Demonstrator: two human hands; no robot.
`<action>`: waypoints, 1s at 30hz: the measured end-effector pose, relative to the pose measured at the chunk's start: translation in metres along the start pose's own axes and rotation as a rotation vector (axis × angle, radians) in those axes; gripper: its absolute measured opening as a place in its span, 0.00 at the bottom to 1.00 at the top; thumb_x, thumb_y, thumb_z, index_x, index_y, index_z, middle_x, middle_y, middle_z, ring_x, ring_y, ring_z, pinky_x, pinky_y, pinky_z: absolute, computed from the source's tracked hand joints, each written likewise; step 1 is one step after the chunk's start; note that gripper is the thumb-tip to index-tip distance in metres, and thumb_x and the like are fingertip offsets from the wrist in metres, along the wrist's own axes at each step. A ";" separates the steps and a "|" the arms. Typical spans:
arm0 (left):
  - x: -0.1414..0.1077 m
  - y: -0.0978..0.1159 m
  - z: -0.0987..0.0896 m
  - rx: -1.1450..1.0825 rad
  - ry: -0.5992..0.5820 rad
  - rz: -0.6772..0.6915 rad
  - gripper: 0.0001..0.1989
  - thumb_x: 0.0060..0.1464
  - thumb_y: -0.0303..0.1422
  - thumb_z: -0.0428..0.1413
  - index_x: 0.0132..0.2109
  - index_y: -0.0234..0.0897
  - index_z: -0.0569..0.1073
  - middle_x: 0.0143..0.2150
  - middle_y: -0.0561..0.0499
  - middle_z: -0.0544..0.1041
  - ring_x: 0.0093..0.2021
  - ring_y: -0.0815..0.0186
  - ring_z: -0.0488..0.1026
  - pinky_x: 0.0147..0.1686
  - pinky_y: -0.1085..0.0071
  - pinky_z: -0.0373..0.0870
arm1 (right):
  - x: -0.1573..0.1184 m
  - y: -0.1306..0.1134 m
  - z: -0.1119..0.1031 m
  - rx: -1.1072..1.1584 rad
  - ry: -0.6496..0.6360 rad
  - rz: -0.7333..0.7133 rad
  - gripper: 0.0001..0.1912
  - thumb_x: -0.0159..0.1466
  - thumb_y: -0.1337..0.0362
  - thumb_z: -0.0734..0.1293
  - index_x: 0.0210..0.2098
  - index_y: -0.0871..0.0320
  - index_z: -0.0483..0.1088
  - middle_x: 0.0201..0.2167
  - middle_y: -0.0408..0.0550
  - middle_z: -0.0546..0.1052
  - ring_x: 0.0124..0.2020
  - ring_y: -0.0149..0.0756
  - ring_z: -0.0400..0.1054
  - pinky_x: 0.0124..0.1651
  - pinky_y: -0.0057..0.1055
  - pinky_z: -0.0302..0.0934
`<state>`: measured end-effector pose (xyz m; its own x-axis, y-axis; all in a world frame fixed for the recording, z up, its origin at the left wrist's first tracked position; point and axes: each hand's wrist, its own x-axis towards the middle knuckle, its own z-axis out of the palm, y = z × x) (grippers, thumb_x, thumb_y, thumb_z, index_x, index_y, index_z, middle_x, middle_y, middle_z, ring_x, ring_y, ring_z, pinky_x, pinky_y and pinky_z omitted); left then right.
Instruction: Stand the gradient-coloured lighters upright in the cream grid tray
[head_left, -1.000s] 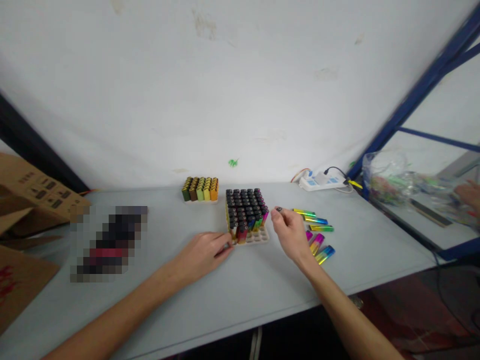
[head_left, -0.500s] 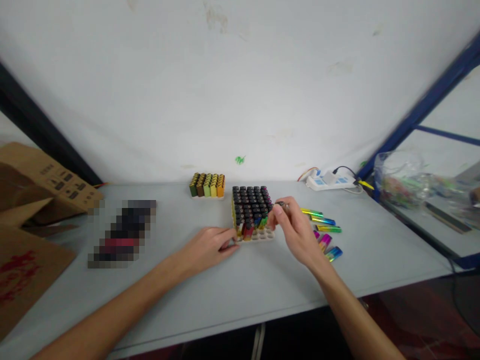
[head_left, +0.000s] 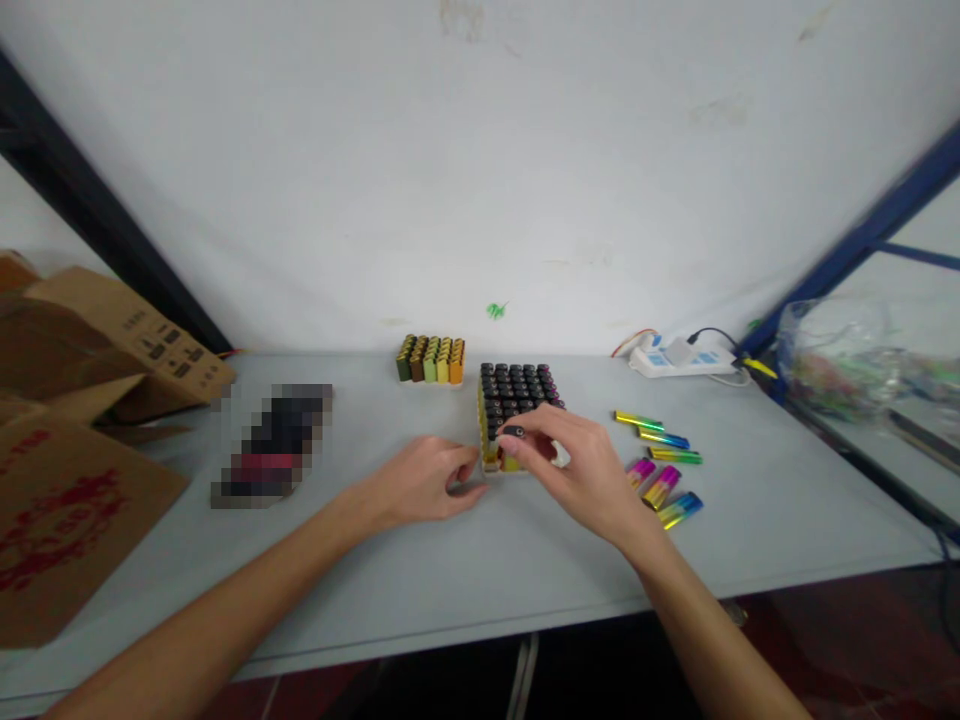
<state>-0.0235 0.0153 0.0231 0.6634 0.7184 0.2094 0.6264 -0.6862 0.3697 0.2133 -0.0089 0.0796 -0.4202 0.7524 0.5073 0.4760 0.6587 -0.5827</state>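
A pale tray [head_left: 489,467] of upright lighters [head_left: 517,385] with black tops stands on the table in front of me. At its front left corner rests my left hand [head_left: 431,480], fingers bent, with a gap between thumb and forefinger. Its fingertips are at the tray's edge and appear to touch it. My right hand [head_left: 577,460] is over the tray's front rows and pinches a black-topped lighter [head_left: 513,431] between thumb and fingers. That lighter's body is mostly hidden, as are the tray's front right holes. Several shiny multicoloured lighters [head_left: 664,487] lie loose beside my right hand.
A smaller block of green, brown, yellow and orange lighters [head_left: 431,362] stands behind, to the left. A power strip [head_left: 679,357] sits by the wall at right. Opened cardboard boxes [head_left: 82,510] and a blurred-out dark item [head_left: 274,445] are at left. Plastic bags [head_left: 847,345] lie far right.
My right hand has moved left with the lighter, from the tray's right side to over its front left. My left hand stays at the corner. The view has shifted slightly.
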 end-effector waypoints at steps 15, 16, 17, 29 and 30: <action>0.001 -0.004 0.003 0.030 -0.048 -0.048 0.14 0.63 0.40 0.58 0.31 0.40 0.69 0.23 0.56 0.71 0.25 0.66 0.71 0.28 0.71 0.57 | 0.010 0.016 0.002 -0.251 -0.236 -0.192 0.10 0.71 0.59 0.70 0.46 0.56 0.81 0.41 0.51 0.69 0.44 0.40 0.67 0.45 0.35 0.67; 0.001 -0.005 0.003 0.033 -0.051 -0.050 0.14 0.63 0.41 0.58 0.31 0.40 0.69 0.23 0.56 0.72 0.25 0.65 0.71 0.28 0.71 0.57 | 0.012 0.015 0.002 -0.244 -0.244 -0.193 0.09 0.71 0.59 0.70 0.45 0.55 0.82 0.41 0.50 0.68 0.45 0.40 0.66 0.46 0.35 0.67; 0.001 -0.005 0.003 0.035 -0.055 -0.052 0.14 0.63 0.41 0.58 0.31 0.40 0.70 0.24 0.56 0.72 0.25 0.65 0.71 0.28 0.71 0.57 | 0.014 0.015 0.002 -0.242 -0.248 -0.191 0.09 0.71 0.58 0.71 0.45 0.55 0.82 0.41 0.50 0.68 0.45 0.40 0.66 0.47 0.36 0.67; 0.002 -0.003 0.004 0.043 -0.055 -0.048 0.17 0.66 0.41 0.57 0.29 0.39 0.70 0.23 0.56 0.71 0.24 0.67 0.67 0.29 0.71 0.56 | 0.007 0.023 0.014 -0.314 -0.134 -0.192 0.17 0.70 0.65 0.71 0.58 0.54 0.77 0.49 0.55 0.68 0.49 0.45 0.67 0.51 0.45 0.70; 0.002 -0.004 0.004 0.042 -0.052 -0.049 0.17 0.66 0.41 0.57 0.29 0.39 0.70 0.23 0.56 0.71 0.24 0.67 0.67 0.29 0.71 0.55 | 0.005 0.023 0.012 -0.285 -0.127 -0.196 0.19 0.70 0.65 0.71 0.60 0.54 0.75 0.49 0.55 0.68 0.49 0.44 0.68 0.51 0.44 0.71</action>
<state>-0.0227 0.0189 0.0186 0.6513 0.7449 0.1443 0.6744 -0.6555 0.3400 0.2130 0.0100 0.0614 -0.6086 0.6172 0.4987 0.5657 0.7782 -0.2727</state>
